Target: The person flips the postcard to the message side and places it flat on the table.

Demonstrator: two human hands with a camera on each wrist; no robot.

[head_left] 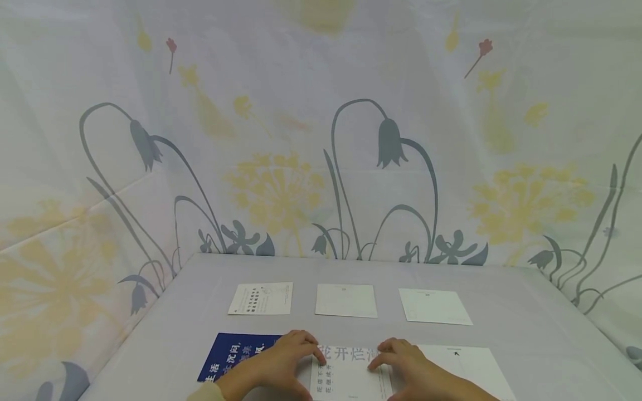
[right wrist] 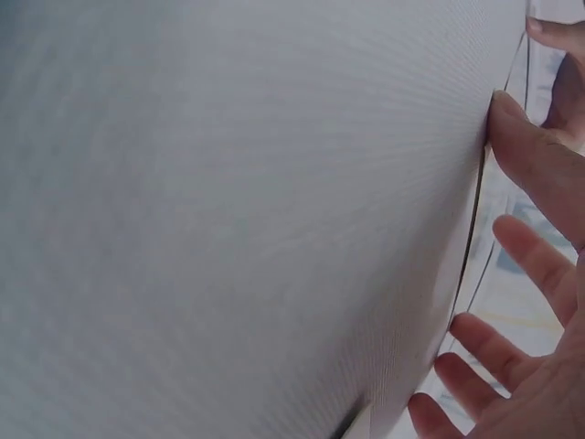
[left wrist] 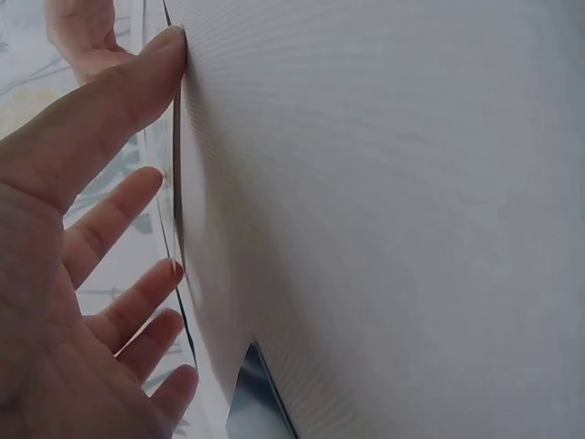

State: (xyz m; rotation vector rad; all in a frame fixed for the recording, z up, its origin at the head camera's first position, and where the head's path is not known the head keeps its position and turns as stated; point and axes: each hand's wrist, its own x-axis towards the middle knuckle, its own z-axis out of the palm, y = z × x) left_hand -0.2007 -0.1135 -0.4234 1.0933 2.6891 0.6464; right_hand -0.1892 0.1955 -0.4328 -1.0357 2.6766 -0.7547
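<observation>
A white postcard [head_left: 351, 379] printed with large grey Chinese characters lies on the table at the bottom centre of the head view. At its left side is my left hand [head_left: 281, 365], the index fingertip right at the card's upper left part. My right hand [head_left: 416, 370] stands opposite, with its index fingertip over the right edge. In the left wrist view the left thumb [left wrist: 146, 78] and fingers are spread close to the tabletop. The right wrist view shows the right thumb [right wrist: 516, 133] and fingers spread likewise.
A dark blue card [head_left: 233, 352] with white characters lies left, partly behind the left hand. Another white card [head_left: 476, 365] lies right. Farther back are a card with black writing [head_left: 261, 301] and two pale cards [head_left: 346, 302] [head_left: 435, 306]. Flower-printed cloth [head_left: 301, 139] surrounds the grey table [head_left: 175, 312].
</observation>
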